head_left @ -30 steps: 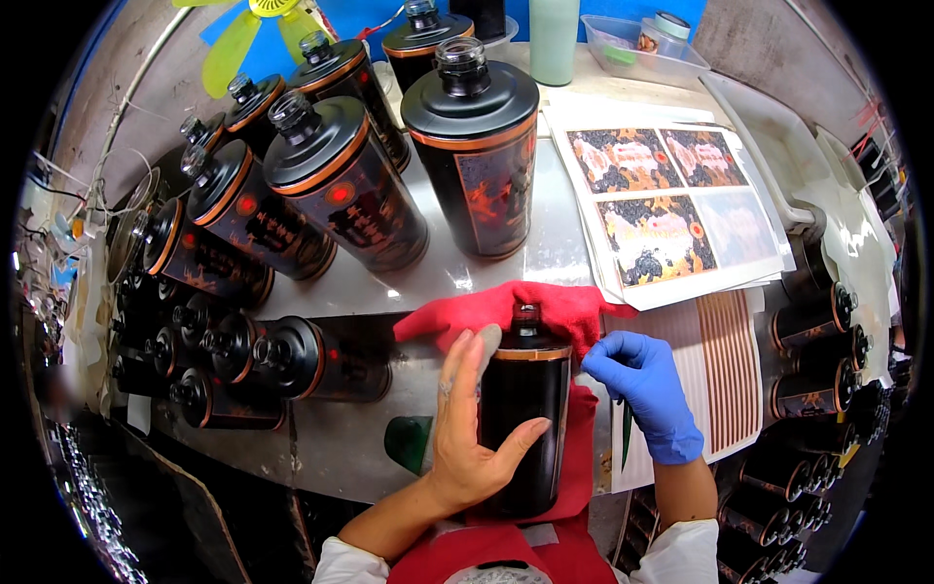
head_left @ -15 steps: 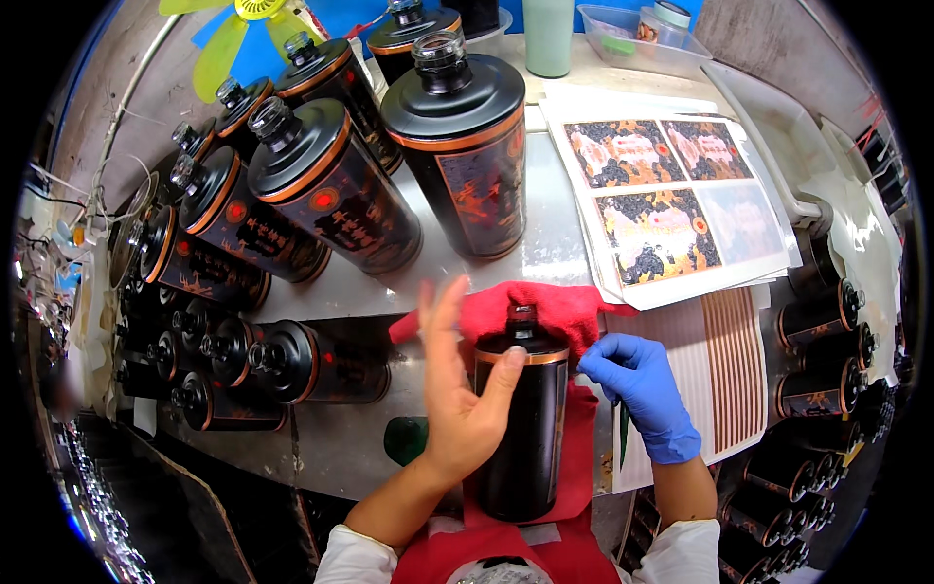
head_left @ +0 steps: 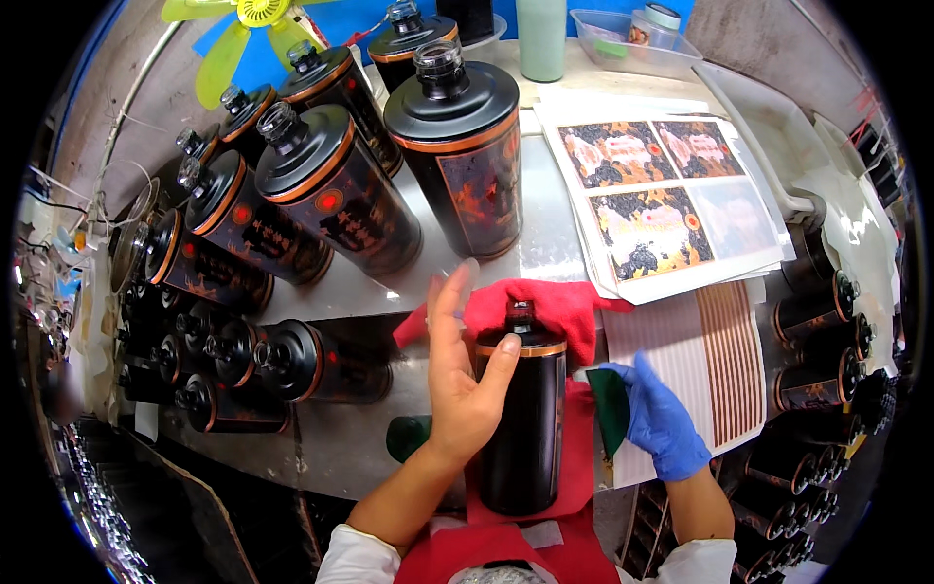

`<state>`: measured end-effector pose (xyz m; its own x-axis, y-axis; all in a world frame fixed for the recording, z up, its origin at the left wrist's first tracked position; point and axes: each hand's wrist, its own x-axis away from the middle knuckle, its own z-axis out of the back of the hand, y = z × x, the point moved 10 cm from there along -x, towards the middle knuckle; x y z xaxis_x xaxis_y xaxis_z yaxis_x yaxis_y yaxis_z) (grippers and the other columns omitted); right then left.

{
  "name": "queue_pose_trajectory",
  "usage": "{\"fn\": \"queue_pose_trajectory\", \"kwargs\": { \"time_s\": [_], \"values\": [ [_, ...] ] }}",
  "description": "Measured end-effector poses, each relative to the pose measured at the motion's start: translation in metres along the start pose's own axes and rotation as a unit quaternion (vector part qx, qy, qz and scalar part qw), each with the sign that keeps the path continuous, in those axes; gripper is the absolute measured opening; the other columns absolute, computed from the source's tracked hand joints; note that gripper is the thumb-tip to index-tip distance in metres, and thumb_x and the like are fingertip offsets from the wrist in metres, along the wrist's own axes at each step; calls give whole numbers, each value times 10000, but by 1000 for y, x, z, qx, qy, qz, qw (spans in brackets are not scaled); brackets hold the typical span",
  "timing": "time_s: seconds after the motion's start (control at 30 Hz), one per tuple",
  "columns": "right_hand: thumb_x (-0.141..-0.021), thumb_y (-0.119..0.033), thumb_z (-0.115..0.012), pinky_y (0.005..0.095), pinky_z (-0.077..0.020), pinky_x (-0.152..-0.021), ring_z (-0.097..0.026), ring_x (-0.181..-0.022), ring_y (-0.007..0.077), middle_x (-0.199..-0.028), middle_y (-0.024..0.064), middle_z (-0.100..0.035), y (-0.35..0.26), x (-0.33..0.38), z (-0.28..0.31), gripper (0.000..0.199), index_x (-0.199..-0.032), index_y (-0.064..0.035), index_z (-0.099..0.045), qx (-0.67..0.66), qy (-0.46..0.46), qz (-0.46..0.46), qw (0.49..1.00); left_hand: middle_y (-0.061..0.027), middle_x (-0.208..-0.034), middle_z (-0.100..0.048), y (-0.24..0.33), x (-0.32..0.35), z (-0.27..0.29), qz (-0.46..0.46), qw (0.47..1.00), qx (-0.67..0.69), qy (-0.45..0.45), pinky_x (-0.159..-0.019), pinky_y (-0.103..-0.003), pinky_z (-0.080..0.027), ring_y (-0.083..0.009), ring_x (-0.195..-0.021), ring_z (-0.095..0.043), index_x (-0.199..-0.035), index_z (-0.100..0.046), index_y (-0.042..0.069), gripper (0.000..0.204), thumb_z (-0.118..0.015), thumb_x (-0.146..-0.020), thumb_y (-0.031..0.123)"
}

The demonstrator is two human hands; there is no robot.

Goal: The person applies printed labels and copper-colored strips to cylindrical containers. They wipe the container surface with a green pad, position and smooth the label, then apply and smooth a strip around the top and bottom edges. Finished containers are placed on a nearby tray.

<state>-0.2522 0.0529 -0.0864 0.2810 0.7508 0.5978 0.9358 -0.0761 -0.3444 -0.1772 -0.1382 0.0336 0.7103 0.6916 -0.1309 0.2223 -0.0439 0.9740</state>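
Note:
A black bottle (head_left: 523, 428) with an orange band below its shoulder and a clear glass neck lies on a red cloth (head_left: 581, 399) in front of me. Against its left side rests my bare left hand (head_left: 465, 399), thumb on the shoulder and fingers stretched out upward. To the right of the bottle, apart from it, my blue-gloved right hand (head_left: 664, 419) pinches a thin dark green scraper (head_left: 610, 409) that stands on edge. A second dark green piece (head_left: 407, 438) lies on the metal surface, partly behind my left wrist.
Several decorated black bottles (head_left: 452, 165) stand at the back left; more lie below them (head_left: 326, 360) and at the far right (head_left: 817, 380). Printed sheets (head_left: 647, 200) and striped paper (head_left: 725, 380) lie to the right. A yellow-green fan (head_left: 261, 12) and a plastic tray (head_left: 632, 34) are behind.
My right hand has moved down and turned, so the green scraper now shows its broad face. My left hand stays beside the bottle, almost unmoved.

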Motion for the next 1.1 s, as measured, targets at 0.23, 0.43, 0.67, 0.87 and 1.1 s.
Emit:
{"fn": "queue_pose_trajectory", "kwargs": {
  "time_s": [0.23,0.43,0.67,0.87,1.1],
  "values": [
    [-830,-21,-545,313,-478,-892,-592,-997,199,-1097,122,-587,-2,18,-2,367,-1188,28,-478,35,11,85,996,-174,-1384,-276,2,0,-3,15,996,86,-3,-1030,-345,-247,-243,-1279,-268,-1401,-219,6,678,-565,-818,-27],
    [-824,-26,-551,296,-511,-821,-625,-907,183,-1027,86,-625,2,28,-2,358,-1178,-8,-507,12,37,104,994,-203,-1437,-216,1,0,2,-27,995,-100,8,-1085,-390,-174,-296,-1363,-160,-1391,-260,13,722,-656,-790,55],
    [-818,-170,-609,234,-487,-633,-593,-771,131,-986,32,-612,5,39,-8,417,-1216,-82,-518,42,106,159,981,-251,-1444,-170,38,12,-5,-104,955,-279,11,-1088,-387,-194,-296,-1353,-200,-1398,-220,-19,897,-756,-699,148],
    [-832,-162,-576,281,-498,-683,-596,-836,164,-1004,58,-598,-70,63,-83,367,-1183,-77,-512,270,134,371,879,-306,-1295,-422,69,126,-53,-305,805,-465,-207,-1043,-586,-145,-456,-1260,-346,-1284,-433,-55,867,-773,-652,430],
    [-837,-136,-551,419,-488,-729,-609,-861,369,-962,193,-612,-44,52,-190,312,-1140,-78,-501,612,145,471,618,-438,-1294,-275,22,136,-35,-232,789,-529,-210,-982,-611,-278,-588,-1187,-327,-1346,-206,-139,857,-700,-730,193]
  ]
}}
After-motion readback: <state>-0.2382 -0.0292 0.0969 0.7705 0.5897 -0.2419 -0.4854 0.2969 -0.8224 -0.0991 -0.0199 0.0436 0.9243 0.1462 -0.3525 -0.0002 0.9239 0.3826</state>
